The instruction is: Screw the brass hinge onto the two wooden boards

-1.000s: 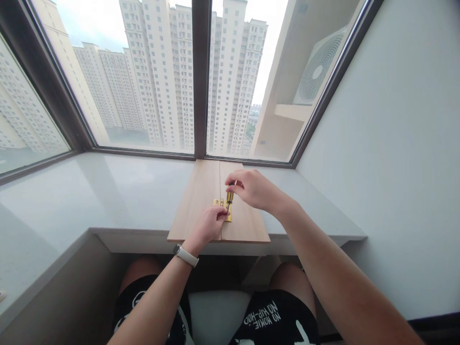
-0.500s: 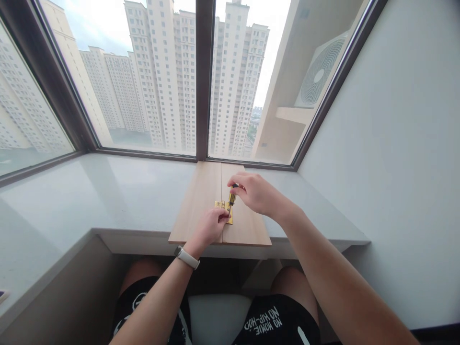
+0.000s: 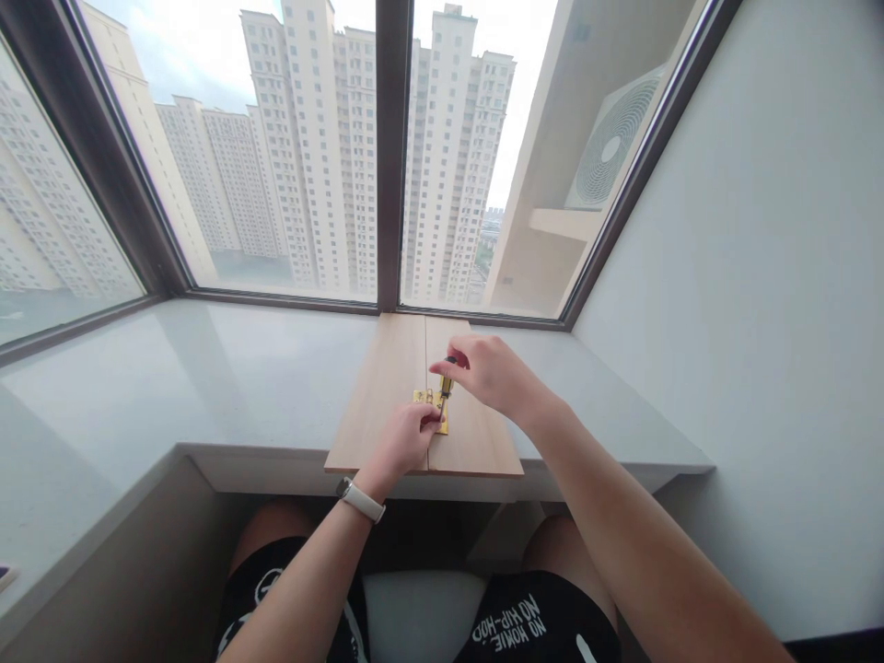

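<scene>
Pinching the screwdriver (image 3: 447,381) by its handle, the right hand (image 3: 495,373) had best line it square to the brass hinge (image 3: 419,397), at one o'clock from the left hand (image 3: 402,437), whose bunched fingers' hold I can't tell.

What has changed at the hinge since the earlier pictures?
The right hand has shifted its fingers around the handle of the screwdriver: the thumb now reaches out across it, toward the left. Nothing was newly taken hold of or let go. The left hand stays at the screwdriver's tip, and the hinge and wooden boards lie as before.
</scene>
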`<state>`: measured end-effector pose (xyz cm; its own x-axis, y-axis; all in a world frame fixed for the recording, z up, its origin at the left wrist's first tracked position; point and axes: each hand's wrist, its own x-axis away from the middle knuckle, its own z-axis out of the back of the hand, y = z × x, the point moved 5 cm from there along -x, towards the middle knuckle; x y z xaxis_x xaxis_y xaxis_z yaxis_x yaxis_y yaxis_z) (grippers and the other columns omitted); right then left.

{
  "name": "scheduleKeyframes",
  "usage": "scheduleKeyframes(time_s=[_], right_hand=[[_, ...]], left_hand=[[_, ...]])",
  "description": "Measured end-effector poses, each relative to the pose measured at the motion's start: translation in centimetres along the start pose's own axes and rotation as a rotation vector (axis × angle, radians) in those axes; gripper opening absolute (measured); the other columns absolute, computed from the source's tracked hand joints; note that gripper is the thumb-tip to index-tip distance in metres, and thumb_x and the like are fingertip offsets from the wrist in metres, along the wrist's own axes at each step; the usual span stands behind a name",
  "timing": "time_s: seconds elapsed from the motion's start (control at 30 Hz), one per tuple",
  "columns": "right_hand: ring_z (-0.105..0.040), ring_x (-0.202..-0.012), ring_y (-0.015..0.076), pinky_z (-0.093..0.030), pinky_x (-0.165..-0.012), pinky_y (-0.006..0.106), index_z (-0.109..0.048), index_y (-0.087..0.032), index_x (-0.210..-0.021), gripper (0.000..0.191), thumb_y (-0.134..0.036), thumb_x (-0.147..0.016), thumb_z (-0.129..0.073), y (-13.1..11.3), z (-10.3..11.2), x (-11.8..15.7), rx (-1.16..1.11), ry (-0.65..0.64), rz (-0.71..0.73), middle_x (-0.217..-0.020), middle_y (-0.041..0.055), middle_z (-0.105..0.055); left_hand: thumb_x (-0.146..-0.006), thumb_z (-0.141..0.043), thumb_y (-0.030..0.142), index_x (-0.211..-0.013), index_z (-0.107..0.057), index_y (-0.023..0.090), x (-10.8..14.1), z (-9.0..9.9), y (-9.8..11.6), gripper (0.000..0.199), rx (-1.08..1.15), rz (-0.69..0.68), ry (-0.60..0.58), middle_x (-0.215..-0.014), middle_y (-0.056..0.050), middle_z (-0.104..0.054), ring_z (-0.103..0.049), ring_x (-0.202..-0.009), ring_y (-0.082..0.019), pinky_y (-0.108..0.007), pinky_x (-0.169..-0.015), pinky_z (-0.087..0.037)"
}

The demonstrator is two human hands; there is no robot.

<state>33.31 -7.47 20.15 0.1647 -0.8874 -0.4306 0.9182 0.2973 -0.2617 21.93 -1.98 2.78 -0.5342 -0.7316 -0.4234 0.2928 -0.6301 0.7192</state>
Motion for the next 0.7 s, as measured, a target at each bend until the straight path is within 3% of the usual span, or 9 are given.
scheduleKeyframes(time_s=[0.17, 0.37, 0.53, 0.7], right_hand=[[-0.058, -0.076, 0.015, -0.04, -0.07, 0.029, -0.068, -0.019, -0.097, 0.007, -0.022, -0.096, -0.062, -0.33, 0.12, 0.3, -0.088, 0.006, 0.098, -0.094, 0.0046, -0.069], [-0.064, -0.087, 0.0174, -0.044, -0.079, 0.03, -0.071, -0.019, -0.105, 0.025, -0.008, -0.094, -0.052, -0.53, 0.25, 0.37, -0.137, -0.069, 0.102, -0.101, 0.0058, -0.073], [-0.059, -0.074, 0.0151, -0.04, -0.069, 0.029, -0.069, -0.018, -0.089, 0.011, -0.018, -0.095, -0.06, -0.43, 0.29, -0.09, -0.105, -0.062, 0.065, -0.084, 0.0036, -0.07], [-0.048, -0.062, 0.0136, -0.031, -0.061, 0.029, -0.06, -0.019, -0.075, 0.032, -0.044, -0.094, -0.065, 0.15, 0.05, -0.11, 0.034, 0.031, 0.007, -0.069, 0.0003, -0.06]], left_hand=[[-0.089, -0.063, 0.016, -0.087, -0.075, 0.021, -0.05, 0.04, 0.04, 0.013, -0.018, -0.002, 0.0, -0.091, -0.005, -0.076, -0.067, -0.088, -0.023, -0.033, -0.081, -0.048], [-0.089, -0.062, 0.016, -0.086, -0.074, 0.02, 0.03, 0.14, 0.07, 0.013, -0.026, -0.005, -0.002, -0.09, -0.006, -0.076, -0.067, -0.087, -0.023, -0.034, -0.08, -0.048], [-0.089, -0.062, 0.014, -0.085, -0.074, 0.02, -0.02, 0.12, 0.22, 0.014, -0.019, -0.015, -0.005, -0.091, -0.005, -0.076, -0.067, -0.089, -0.023, -0.034, -0.082, -0.048], [-0.089, -0.062, 0.014, -0.086, -0.074, 0.02, -0.05, 0.15, 0.32, 0.014, -0.021, -0.019, 0.002, -0.094, -0.005, -0.076, -0.066, -0.091, -0.024, -0.034, -0.083, -0.048]])
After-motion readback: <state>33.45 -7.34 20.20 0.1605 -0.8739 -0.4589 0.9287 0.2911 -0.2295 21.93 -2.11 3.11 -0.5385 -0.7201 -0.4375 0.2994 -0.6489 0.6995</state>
